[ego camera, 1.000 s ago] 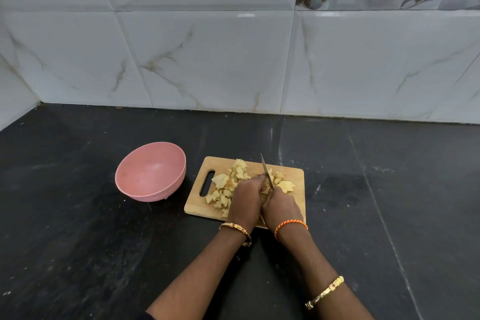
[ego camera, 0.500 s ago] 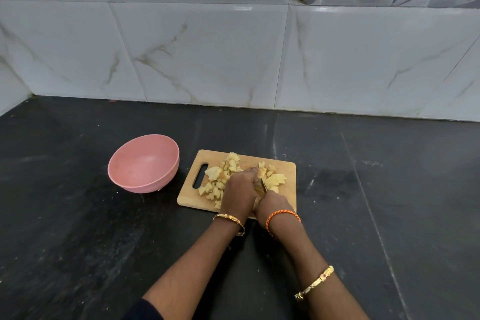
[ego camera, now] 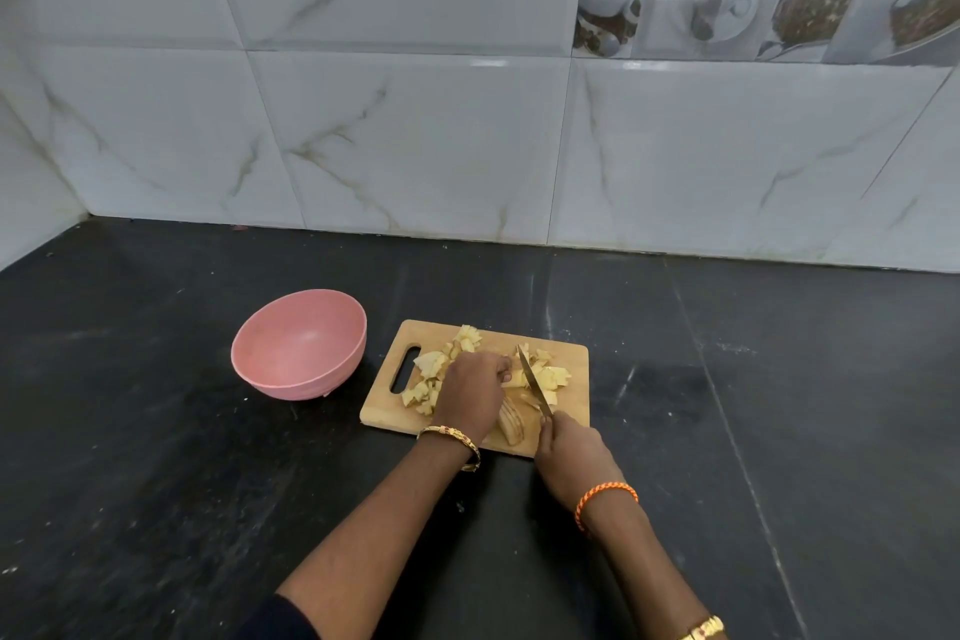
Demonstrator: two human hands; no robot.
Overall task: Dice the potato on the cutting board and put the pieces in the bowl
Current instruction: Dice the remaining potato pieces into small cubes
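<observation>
Right hand (ego camera: 574, 447), gripping the knife (ego camera: 534, 379), has drawn back toward the cutting board's (ego camera: 571, 411) near right corner, blade lifted between strokes; our left hand (ego camera: 470, 392) curls on the potato (ego camera: 511, 418) mid-board, dicing unfinished, pink bowl (ego camera: 298, 346) on the bench unfilled.

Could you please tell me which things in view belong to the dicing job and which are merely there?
In use: knife, potato pieces, cutting board, pink bowl, left hand, right hand.
Merely there: black counter, tiled wall.
</observation>
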